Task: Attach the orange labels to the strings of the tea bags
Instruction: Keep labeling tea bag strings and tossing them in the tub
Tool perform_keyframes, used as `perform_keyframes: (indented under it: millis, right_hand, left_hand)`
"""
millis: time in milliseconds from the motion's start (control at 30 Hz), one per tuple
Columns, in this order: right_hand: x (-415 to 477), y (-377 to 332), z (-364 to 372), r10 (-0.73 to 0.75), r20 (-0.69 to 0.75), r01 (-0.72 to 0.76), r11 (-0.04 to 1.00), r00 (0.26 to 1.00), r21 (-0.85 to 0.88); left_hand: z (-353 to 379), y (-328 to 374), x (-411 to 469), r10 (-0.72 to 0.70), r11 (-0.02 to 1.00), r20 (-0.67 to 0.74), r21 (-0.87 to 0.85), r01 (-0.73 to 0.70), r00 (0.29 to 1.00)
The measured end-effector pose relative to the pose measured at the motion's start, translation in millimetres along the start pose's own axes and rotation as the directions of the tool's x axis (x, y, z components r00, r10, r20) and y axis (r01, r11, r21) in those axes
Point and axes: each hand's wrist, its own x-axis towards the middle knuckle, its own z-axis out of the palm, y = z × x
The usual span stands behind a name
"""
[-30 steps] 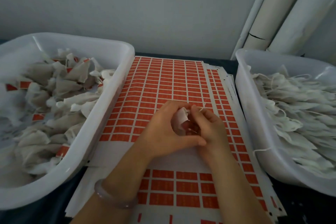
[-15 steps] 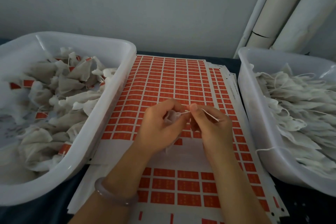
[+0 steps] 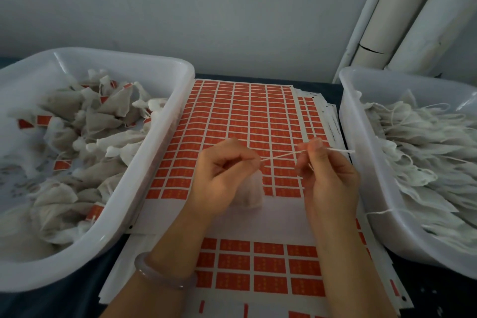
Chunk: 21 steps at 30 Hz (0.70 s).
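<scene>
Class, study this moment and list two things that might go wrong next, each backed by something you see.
1. The string is stretched taut between the left hand and right hand; pulling harder may tear it from the tea bag.
2. A loose thread hangs over the right tub rim beside the right forearm; it may snag and drag bags out.

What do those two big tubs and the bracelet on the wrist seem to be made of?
The left tub and right tub look like whitish, semi-glossy plastic: thin moulded walls, rounded rims, slightly see-through. The bracelet looks like polished stone, perhaps jade, or glass: smooth, pale, translucent with a highlight.
</scene>
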Motion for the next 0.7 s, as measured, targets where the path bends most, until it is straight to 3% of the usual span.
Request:
perform_keyframes:
  millis: [133, 300, 500, 700]
  right_hand:
    - [-1.0, 1.0, -0.7, -0.072, 0.185, 0.070, 0.997, 0.980, 0.013]
    - [-3.9, -0.8, 1.7, -0.187, 0.466, 0.238, 0.970, 0.865, -0.053]
    - [-3.3, 1.2, 5.1, -0.153, 0.523, 0.233, 0.968, 0.839, -0.090]
    - [0.1, 8.1, 7.0, -0.144, 0.516, 0.324, 0.904, 0.845, -0.278]
  left_hand:
    - [-2.9, 1.5, -0.8, -0.064, 0.996, -0.005, -0.058, 0.064, 0.998]
    - [-3.7, 1.5, 1.2, -0.216, 0.957, -0.013, -0.203, 0.209, 0.976]
    - [-6.7, -1.2, -1.3, -0.134, 0.956, 0.281, -0.216, 0.199, 0.950]
    - [-7.9, -3.9, -1.5, -0.128, 0.992, 0.210, 0.033, 0.124, 0.969]
